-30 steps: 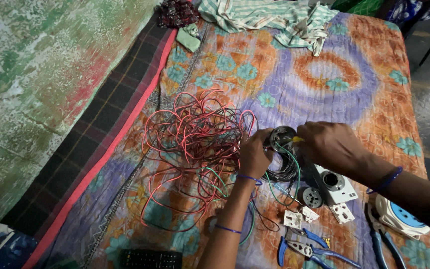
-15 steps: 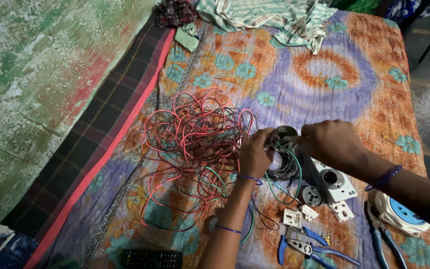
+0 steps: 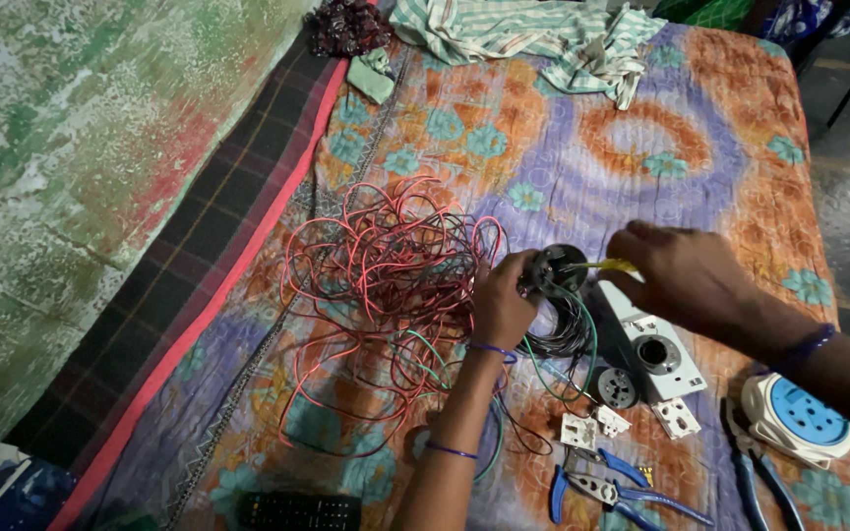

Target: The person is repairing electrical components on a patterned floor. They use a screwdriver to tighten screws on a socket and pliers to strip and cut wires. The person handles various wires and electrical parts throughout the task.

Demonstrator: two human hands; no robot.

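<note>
My left hand (image 3: 502,303) grips a round black electrical fitting (image 3: 557,266) with dark and green wires trailing from it. My right hand (image 3: 686,278) holds a yellow-handled screwdriver (image 3: 607,265) whose tip meets the fitting's top. A big tangle of red wire (image 3: 376,280) lies just left of my left hand on the patterned cloth (image 3: 563,157). Under my right wrist sits a white switch plate (image 3: 653,344) with a round hole.
A round grey socket part (image 3: 617,387) and small white switch pieces (image 3: 590,429) lie below the plate. Blue-handled pliers (image 3: 602,487), a white and blue round device (image 3: 797,417), a black remote (image 3: 297,509) and striped cloth (image 3: 533,34) are around. A painted wall (image 3: 61,167) runs along the left.
My hands stay on the fitting; the right hand has shifted slightly with the screwdriver. The view has moved a little.
</note>
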